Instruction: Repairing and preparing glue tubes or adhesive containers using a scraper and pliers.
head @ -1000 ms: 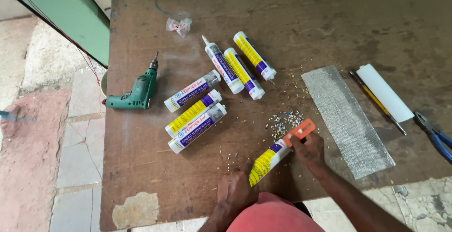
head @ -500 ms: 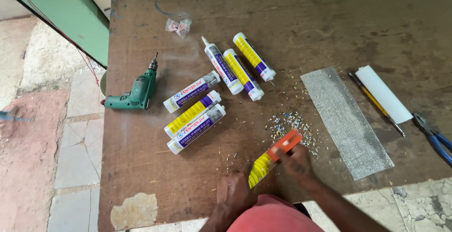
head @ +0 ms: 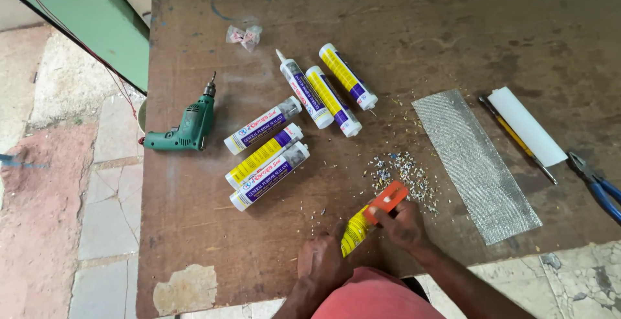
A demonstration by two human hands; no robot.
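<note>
Tube in hand: a yellow sealant tube (head: 354, 231) is lying slanted near the front edge of the tabletop (head: 194, 228), its lower end going under the left hand.
Left hand: the left hand (head: 323, 262) is closing around the lower part of the tube, fingers curled over it, pinning it to the tabletop.
Right hand: the right hand (head: 400, 223) is gripping an orange cutter (head: 386, 199), fingers pressed together around it; the cutter is touching the upper end of the tube.
Shavings: a scatter of small white and coloured shavings (head: 404, 171) is lying just beyond the cutter.
Mesh strip: a grey mesh strip (head: 475, 164) is lying to the right of the shavings, slanting toward the front edge.
Spare tubes, near: three tubes (head: 265, 156) are lying side by side to the left, well apart from the hands.
Spare tubes, far: three more tubes (head: 326, 92) are lying side by side further back.
Drill: a green drill (head: 187, 128) is resting at the left edge.
Right side: a white bar (head: 527, 126) and a yellow pencil (head: 514, 136) are lying just beside each other; blue-handled pliers (head: 598, 186) are sitting at the right edge.
Far back: a crumpled clear wrapper (head: 244, 35) is lying alone.
</note>
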